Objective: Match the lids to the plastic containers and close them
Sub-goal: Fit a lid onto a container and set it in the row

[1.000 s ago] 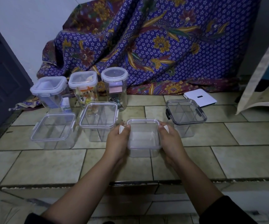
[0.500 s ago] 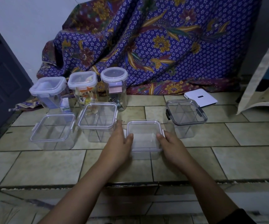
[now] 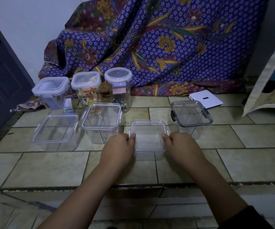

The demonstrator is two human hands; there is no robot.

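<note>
Squarely between them, the small lidded container [image 3: 149, 139] is sitting while the left hand [image 3: 118, 147] and right hand [image 3: 181, 146], equally near, are gripping its opposite sides.

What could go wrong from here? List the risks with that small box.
1. The left hand and right hand grip the small box by its sides, thumbs on the lid edges; one clip may end up unlatched.
2. The grey-lidded container stands close by the right hand and could get knocked.
</note>
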